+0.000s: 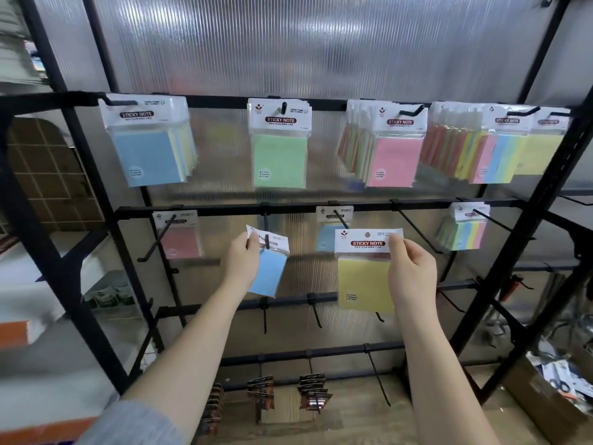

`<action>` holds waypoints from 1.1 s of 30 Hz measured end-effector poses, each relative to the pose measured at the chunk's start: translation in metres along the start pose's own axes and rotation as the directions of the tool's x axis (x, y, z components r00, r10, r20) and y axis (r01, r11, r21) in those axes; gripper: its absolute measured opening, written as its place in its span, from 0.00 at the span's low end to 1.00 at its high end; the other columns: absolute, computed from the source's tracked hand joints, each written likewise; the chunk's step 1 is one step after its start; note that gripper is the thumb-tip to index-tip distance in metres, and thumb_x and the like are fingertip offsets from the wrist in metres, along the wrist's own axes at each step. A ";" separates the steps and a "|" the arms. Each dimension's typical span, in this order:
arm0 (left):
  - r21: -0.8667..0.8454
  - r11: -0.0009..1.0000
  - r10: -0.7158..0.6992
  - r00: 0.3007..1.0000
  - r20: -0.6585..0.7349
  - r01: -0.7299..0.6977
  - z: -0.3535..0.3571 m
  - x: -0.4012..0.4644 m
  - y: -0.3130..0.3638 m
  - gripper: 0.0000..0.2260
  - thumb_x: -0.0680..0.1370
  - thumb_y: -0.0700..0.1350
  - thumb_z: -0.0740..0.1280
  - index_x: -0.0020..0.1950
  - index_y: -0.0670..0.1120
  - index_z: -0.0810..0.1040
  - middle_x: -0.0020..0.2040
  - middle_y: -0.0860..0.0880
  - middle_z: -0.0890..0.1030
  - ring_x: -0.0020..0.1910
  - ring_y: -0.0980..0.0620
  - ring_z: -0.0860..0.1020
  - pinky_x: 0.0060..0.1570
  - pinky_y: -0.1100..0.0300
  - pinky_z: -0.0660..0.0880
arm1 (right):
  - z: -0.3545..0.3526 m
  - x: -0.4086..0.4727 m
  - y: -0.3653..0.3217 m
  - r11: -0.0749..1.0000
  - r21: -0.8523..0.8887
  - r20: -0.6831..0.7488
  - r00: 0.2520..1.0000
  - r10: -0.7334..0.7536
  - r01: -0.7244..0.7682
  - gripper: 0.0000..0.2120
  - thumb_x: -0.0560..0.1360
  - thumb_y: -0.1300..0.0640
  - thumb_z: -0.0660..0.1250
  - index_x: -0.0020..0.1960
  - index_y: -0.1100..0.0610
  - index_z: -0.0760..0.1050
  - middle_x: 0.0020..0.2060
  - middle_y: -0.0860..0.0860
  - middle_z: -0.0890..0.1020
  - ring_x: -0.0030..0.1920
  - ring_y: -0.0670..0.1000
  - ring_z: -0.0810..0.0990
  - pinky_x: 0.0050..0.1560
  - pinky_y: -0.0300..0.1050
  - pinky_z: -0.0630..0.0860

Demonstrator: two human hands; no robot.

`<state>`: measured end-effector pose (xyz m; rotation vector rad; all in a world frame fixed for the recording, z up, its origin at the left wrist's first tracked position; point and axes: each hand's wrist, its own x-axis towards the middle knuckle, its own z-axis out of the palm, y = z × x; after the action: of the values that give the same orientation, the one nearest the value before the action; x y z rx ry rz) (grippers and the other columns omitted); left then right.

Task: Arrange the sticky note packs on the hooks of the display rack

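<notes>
1. The blue pack (pixel 268 264) hangs from the left hand (pixel 241 261), its header at a middle-row hook (pixel 266 234) of the display rack (pixel 192 211). Light and floppy, I judge; best pinched by the stiff card header.
2. The yellow pack (pixel 365 277) is pinched at its header corner by the right hand (pixel 412 271), its hole free.
3. Slick film — likely slippery.

Blue pack (pixel 269 266) sits tilted on a second-row hook (pixel 266 234), yellow pack (pixel 366 272) hangs upright before the rack (pixel 321 205), hole free.
</notes>
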<state>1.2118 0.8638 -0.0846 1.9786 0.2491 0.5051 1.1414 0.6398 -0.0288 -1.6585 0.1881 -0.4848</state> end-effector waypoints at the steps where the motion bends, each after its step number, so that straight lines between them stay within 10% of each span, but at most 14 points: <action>1: 0.004 1.000 0.009 1.000 -0.010 -0.009 -0.002 -0.007 0.004 0.16 0.82 0.47 0.54 0.42 0.37 0.70 0.31 0.49 0.70 0.30 0.50 0.66 0.31 0.58 0.59 | 0.000 0.000 -0.001 1.000 0.006 0.000 1.000 -0.010 0.010 0.19 0.81 0.52 0.56 0.44 0.66 0.76 0.34 0.51 0.78 0.35 0.49 0.71 0.37 0.43 0.67; 18: 0.073 0.985 0.163 0.982 -0.098 -0.156 -0.074 -0.049 0.037 0.19 0.82 0.50 0.54 0.47 0.35 0.73 0.36 0.44 0.75 0.31 0.53 0.67 0.30 0.63 0.62 | 0.017 -0.010 -0.014 0.986 0.152 -0.014 0.997 -0.072 0.073 0.18 0.81 0.52 0.57 0.35 0.55 0.76 0.25 0.40 0.76 0.24 0.38 0.67 0.26 0.31 0.62; 25: -0.059 0.964 0.229 0.923 -0.310 -0.259 -0.117 -0.029 0.065 0.14 0.81 0.51 0.58 0.46 0.42 0.75 0.42 0.45 0.78 0.41 0.47 0.76 0.38 0.49 0.73 | 0.045 -0.019 -0.020 0.985 0.158 0.089 0.992 -0.088 0.073 0.18 0.81 0.49 0.57 0.44 0.58 0.80 0.38 0.46 0.83 0.32 0.40 0.75 0.34 0.37 0.69; 33: -0.116 0.908 0.264 0.763 -0.590 -0.403 -0.163 0.003 0.089 0.11 0.80 0.52 0.61 0.38 0.55 0.71 0.40 0.53 0.78 0.43 0.51 0.80 0.41 0.55 0.76 | 0.079 -0.022 -0.027 0.969 0.235 0.140 0.984 -0.112 0.077 0.22 0.81 0.52 0.58 0.46 0.72 0.75 0.36 0.62 0.78 0.35 0.48 0.71 0.32 0.37 0.66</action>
<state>1.1367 0.9571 0.0573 1.5955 0.1826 1.3066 1.1503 0.7239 -0.0131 -1.4744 -0.0589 -0.4324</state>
